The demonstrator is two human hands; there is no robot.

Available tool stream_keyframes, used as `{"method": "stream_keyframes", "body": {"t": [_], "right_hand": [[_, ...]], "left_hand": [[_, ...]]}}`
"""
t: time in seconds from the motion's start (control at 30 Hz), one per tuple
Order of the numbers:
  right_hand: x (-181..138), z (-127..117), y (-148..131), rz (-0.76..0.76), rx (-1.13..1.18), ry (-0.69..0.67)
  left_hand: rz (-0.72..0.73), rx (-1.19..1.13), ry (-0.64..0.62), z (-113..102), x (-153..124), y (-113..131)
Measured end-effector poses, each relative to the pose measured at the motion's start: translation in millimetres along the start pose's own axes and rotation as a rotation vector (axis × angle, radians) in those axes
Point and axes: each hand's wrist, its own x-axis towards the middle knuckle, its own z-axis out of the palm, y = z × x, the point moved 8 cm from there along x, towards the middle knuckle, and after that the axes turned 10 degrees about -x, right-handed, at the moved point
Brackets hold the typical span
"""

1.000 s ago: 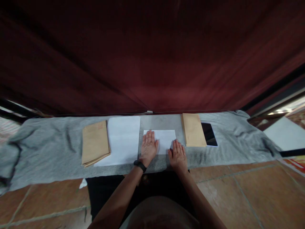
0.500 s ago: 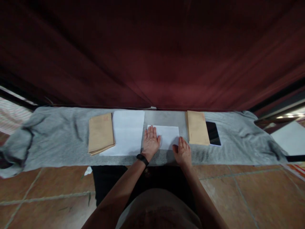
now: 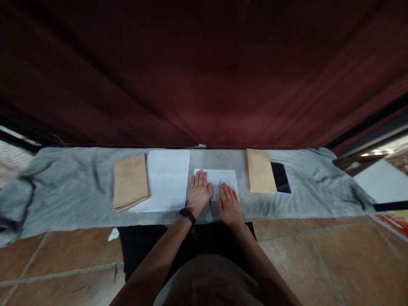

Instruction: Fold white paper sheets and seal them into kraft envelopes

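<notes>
Head view: a dark red curtain (image 3: 204, 72) fills the whole upper half, hanging down to the far edge of a long grey cloth (image 3: 76, 187) that is spread across a reddish tiled floor (image 3: 318, 255); the cloth is rumpled at both ends and its left end runs out of the picture. On the cloth, from left to right, lie a stack of brown envelopes (image 3: 130, 188), a large white sheet (image 3: 165, 178) just beside it, a smaller folded white paper (image 3: 223, 178) in the middle, a second stack of brown envelopes (image 3: 259, 171), and a dark tablet (image 3: 280, 177) partly tucked under that stack's right edge. The left hand (image 3: 199, 193), with a black band (image 3: 187, 214) on the wrist, lies flat and open, palm down, fingers together, on the left part of the folded white paper. The right hand (image 3: 228, 204) is also flat and open, palm down, its fingers resting on the paper's near edge just beside the left hand; the two hands are close but not touching. Neither hand grips anything. The near part of the paper is hidden under the hands, so its fold lines cannot be made out. A faint red mark on the left envelopes is too small to read. The person's dark lap fills the bottom middle.
</notes>
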Motion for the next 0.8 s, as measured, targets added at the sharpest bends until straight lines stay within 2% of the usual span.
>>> {"method": "stream_keyframes", "body": {"t": [0.13, 0.53, 0.67, 0.8], "right_hand": [[-6, 3, -5, -0.001, -0.049, -0.012], [-25, -6, 24, 0.101, -0.107, 0.081], [-29, -6, 27, 0.107, -0.125, 0.089], [-28, -6, 26, 0.101, -0.146, 0.069]], "left_hand": [[0.013, -0.009, 0.012, -2, -1, -1], [0.019, -0.062, 0.031, -6, -7, -4], [0.034, -0.052, 0.042, -10, -20, -1], [0.113, -0.048, 0.016, -11, -44, 19]]}}
